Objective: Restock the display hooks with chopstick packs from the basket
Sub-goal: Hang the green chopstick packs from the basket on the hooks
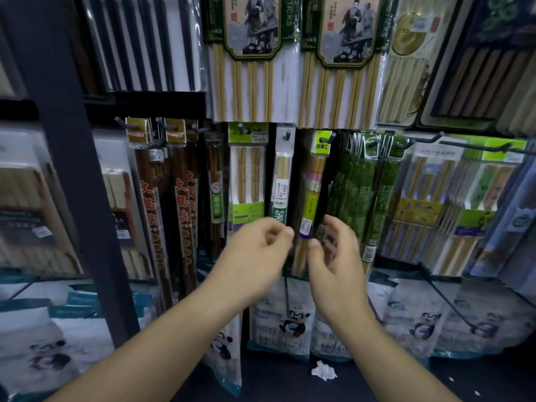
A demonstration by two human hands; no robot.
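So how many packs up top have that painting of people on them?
2. The left painting pack hangs top centre, the right painting pack just beside it. More may hang hidden behind them.

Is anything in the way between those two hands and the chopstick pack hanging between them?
Nothing visible. The lime-headed chopstick pack hangs on its hook, and its lower end shows in the open gap between the left hand and the right hand. The dark green packs hang beside it, not in front.
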